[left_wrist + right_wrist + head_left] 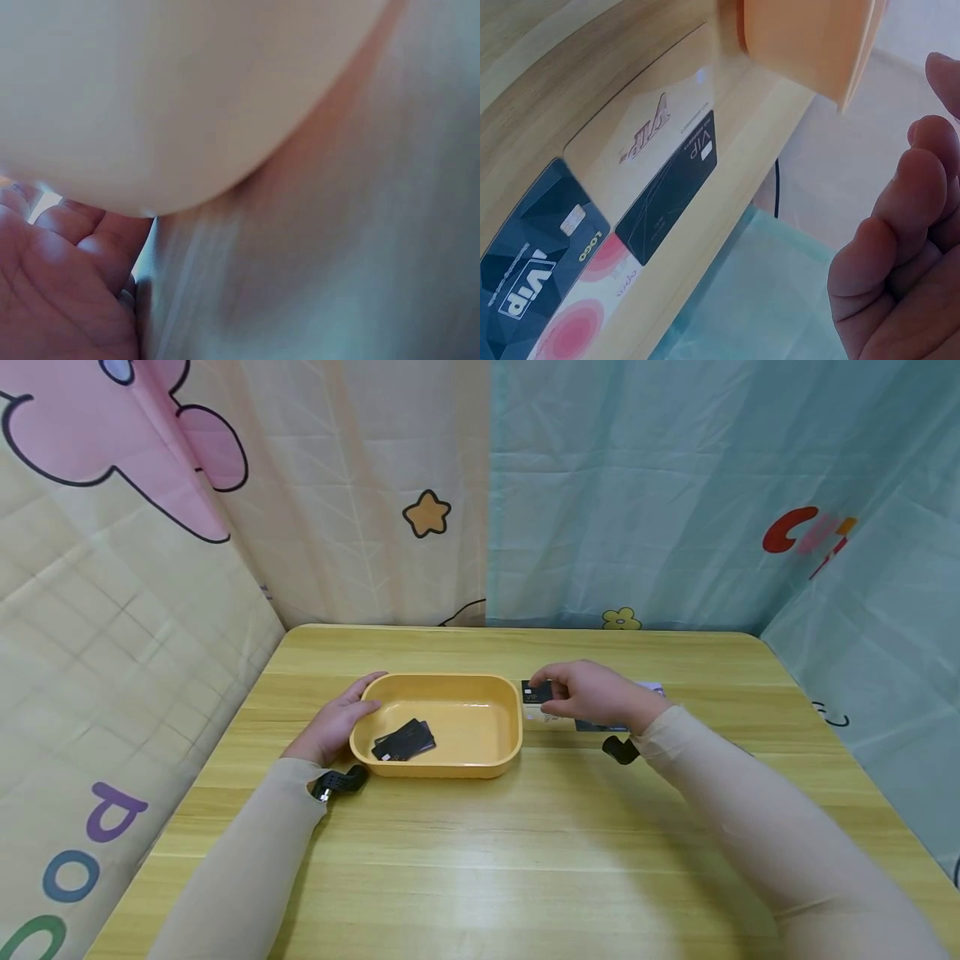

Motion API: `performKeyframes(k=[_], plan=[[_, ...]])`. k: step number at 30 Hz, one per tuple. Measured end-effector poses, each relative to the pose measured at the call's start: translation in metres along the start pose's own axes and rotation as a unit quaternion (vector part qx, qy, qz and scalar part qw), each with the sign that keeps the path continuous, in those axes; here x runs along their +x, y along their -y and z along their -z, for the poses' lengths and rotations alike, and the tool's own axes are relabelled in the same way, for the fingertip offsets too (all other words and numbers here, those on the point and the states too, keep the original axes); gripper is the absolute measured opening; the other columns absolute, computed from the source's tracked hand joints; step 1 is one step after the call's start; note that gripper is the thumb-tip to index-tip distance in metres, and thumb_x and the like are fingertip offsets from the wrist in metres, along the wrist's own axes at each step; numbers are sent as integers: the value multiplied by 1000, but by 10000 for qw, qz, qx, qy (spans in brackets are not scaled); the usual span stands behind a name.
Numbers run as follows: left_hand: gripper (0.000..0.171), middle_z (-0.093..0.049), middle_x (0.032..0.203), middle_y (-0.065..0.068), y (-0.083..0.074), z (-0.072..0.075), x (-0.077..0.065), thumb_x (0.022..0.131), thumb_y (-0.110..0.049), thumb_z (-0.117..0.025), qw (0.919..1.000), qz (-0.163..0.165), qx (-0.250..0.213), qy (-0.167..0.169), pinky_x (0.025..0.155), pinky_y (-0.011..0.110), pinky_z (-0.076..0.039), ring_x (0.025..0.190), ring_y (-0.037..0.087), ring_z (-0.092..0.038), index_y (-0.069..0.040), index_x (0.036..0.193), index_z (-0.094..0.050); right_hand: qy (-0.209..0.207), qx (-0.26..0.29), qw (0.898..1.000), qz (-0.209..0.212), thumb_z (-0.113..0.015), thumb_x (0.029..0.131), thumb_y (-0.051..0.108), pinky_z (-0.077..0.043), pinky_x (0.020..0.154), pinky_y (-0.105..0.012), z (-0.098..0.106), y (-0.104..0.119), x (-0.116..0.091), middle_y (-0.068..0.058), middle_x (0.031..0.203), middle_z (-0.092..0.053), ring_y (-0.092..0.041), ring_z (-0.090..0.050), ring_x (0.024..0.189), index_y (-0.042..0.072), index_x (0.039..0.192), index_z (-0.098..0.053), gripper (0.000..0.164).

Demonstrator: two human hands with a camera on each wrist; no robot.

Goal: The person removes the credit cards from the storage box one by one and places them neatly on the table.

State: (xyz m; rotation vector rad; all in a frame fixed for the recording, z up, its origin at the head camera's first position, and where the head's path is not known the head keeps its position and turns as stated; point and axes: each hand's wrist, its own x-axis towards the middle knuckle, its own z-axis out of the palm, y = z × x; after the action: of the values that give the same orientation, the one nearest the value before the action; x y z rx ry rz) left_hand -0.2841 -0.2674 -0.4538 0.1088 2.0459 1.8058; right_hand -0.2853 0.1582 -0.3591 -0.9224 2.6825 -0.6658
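Note:
A yellow plastic tray (465, 727) stands on the table, with several black cards (405, 741) piled at its left end. My left hand (335, 724) grips the tray's left rim, thumb over the edge and fingers along the outside; its palm and the tray's pale wall (165, 105) fill much of the left wrist view. Right of the tray my right hand (592, 693) hovers, fingers bent and holding nothing. Near it lie a black VIP card (671, 191), a gold VIP card (649, 124), a dark blue Vip card (540, 255) and a white-and-pink card (581, 322).
The wooden table (480, 843) is enclosed by printed curtains (637, 502) at the back and sides. Dark wrist-worn devices sit under both wrists, the left one (341, 779) close to the tray's front left corner.

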Motion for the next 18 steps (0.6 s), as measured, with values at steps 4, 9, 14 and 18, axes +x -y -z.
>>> performKeyframes(k=[4, 9, 14, 18], plan=[[56, -31, 165, 19, -1, 0, 0, 114, -23, -39, 10000, -13, 8, 11, 91, 34, -61, 126, 30, -59, -33, 167, -24, 12, -30, 10000, 70, -73, 99, 19, -50, 75, -34, -2, 4, 7, 2, 76, -59, -14, -53, 67, 12, 133, -68, 35], [56, -31, 165, 19, -1, -1, 0, 114, -22, -38, 10000, -7, 31, -12, 91, 33, -61, 128, 31, -58, -33, 167, -24, 79, -49, 9999, 141, -73, 99, 19, -50, 75, -34, -5, 12, 17, 2, 77, -60, -14, -54, 68, 10, 136, -68, 38], [56, -31, 165, 19, -1, -1, -1, 114, -22, -38, 10000, -21, 25, -3, 91, 33, -61, 127, 30, -59, -33, 167, -23, 179, -166, 9993, 285, -71, 100, 19, -49, 76, -34, -7, 21, 27, 2, 76, -59, -13, -52, 68, 7, 139, -65, 42], [56, -32, 165, 19, -1, -1, -1, 114, -23, -38, 10000, -24, 31, 1, 91, 33, -61, 126, 30, -59, -33, 167, -23, 295, -199, 9988, 329, -71, 100, 20, -49, 73, -33, -8, 27, 36, 1, 75, -59, -13, -51, 65, 7, 142, -63, 44]])
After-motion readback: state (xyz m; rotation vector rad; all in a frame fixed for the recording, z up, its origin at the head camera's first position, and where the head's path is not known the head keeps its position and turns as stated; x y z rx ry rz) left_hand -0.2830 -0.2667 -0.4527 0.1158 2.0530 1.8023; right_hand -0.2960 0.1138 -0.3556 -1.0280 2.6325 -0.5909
